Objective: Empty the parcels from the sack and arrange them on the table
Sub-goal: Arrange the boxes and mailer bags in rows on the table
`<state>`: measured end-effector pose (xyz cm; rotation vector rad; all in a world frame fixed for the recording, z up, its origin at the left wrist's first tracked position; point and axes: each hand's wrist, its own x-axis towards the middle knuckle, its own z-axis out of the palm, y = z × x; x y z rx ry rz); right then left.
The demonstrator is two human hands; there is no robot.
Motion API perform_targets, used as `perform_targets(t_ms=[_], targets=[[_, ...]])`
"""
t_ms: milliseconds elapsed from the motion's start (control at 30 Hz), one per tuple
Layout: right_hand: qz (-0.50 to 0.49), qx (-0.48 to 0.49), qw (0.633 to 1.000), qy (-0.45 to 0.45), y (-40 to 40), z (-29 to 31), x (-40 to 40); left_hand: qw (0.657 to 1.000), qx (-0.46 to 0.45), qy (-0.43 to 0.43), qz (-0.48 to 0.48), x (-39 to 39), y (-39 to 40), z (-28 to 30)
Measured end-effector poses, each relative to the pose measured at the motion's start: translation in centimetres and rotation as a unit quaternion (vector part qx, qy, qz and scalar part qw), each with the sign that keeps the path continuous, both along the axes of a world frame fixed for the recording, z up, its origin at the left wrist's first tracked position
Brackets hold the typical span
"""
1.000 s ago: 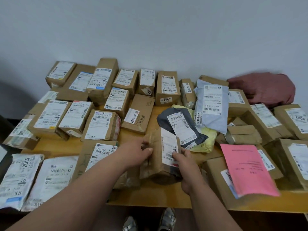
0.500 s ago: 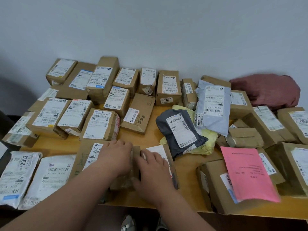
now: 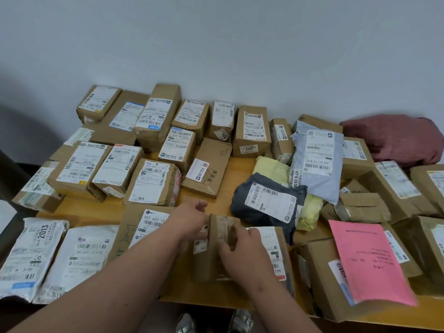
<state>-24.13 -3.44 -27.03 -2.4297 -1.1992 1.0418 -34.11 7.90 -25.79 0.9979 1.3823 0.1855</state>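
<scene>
The counter [image 3: 242, 179] carries most of the work already: many brown boxes stand in rows from nine o'clock to twelve o'clock, and more boxes lie at three o'clock, one with a pink sheet [image 3: 367, 263] on top. At eight o'clock two white mailer bags [image 3: 31, 255] lie flat side by side. Near the centre there is a grey bag [image 3: 266, 207] on a yellow one, with a pale blue bag [image 3: 317, 162] leaning behind them. A red cloth bundle [image 3: 394, 138] lies at two o'clock against the wall; I cannot tell if this is the sack.

So I judge the emptying is almost finished, and what is left is the arranging at six o'clock. There I hold a small brown parcel [image 3: 222, 246] on its edge, between flat boxes. My left hand [image 3: 189, 221] has its fingers curled against its left side, and my right hand [image 3: 242, 251] has its fingers clamped over its top edge.
</scene>
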Motion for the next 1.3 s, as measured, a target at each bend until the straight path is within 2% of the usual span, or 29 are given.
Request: perform_targets(t_ms=[100, 233, 433, 533, 567, 633, 700, 800, 867, 967, 1100, 1300], targets=[[0.053, 0.000, 0.996, -0.069, 0.1, -0.1, -0.4, 0.999, -0.042, -0.025, 0.014, -0.2, -0.2, -0.4], [0.094, -0.023, 0.991, -0.094, 0.6, -0.4, -0.6, 0.999, -0.043, -0.031, 0.010, -0.1, -0.1, -0.6], [0.043, 0.009, 0.998, -0.045, 1.4, -1.9, -0.7, 0.986, 0.083, 0.043, -0.134, 0.0, 0.4, -0.3], [0.027, 0.010, 0.999, -0.014, 1.7, -2.7, -1.0, 0.938, 0.188, 0.133, -0.260, -0.2, 0.4, -0.6], [0.025, 0.010, 1.000, 0.002, 1.7, -2.9, -1.0, 0.913, 0.222, 0.169, -0.299, -0.4, 0.4, -0.7], [0.031, 0.036, 0.999, 0.012, 1.7, -2.9, -0.8, 0.840, 0.297, 0.246, -0.381, -0.7, 0.0, -1.2], [0.029, 0.103, 0.993, -0.046, 1.2, -2.5, -0.1, 0.780, 0.341, 0.276, -0.446, -0.9, -0.4, -1.4], [-0.037, 0.133, 0.970, -0.201, -0.1, -1.9, 1.7, 0.737, 0.350, 0.271, -0.511, -1.0, -0.9, -1.8], [-0.081, 0.049, 0.974, -0.207, -0.9, -1.7, 3.2, 0.715, 0.332, 0.288, -0.544, -1.2, -0.9, -2.1], [-0.057, -0.096, 0.983, -0.147, -1.8, -2.0, 4.5, 0.686, 0.307, 0.315, -0.579, -1.4, -0.7, -2.4], [-0.046, -0.112, 0.983, -0.135, -2.3, -2.3, 4.2, 0.659, 0.320, 0.339, -0.590, -1.2, -0.6, -2.3], [0.007, -0.146, 0.984, -0.097, -3.0, -1.3, 3.5, 0.677, 0.364, 0.359, -0.530, -0.8, 1.2, -2.4]])
